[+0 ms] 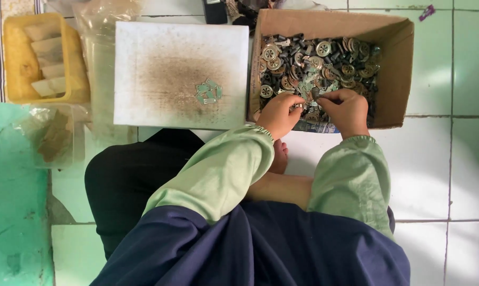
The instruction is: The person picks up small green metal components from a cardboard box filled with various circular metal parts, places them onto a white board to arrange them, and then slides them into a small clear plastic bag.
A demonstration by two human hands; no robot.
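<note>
A brown cardboard box [395,69] sits on the tiled floor, filled with several small metal parts [316,61]: round discs, grey pieces and greenish plates. Both my hands reach into its near edge. My left hand [278,114] pinches a small metal piece with its fingers curled. My right hand [344,108] is next to it, fingers closed on small parts in the pile; the two hands nearly touch. Both arms wear light green sleeves.
A white square board [144,69] lies left of the box with a small heap of greenish plates [208,92] on it. A yellow tray [17,63] of pale pieces stands at far left, by clear plastic bags [54,132]. My legs and bare foot are below.
</note>
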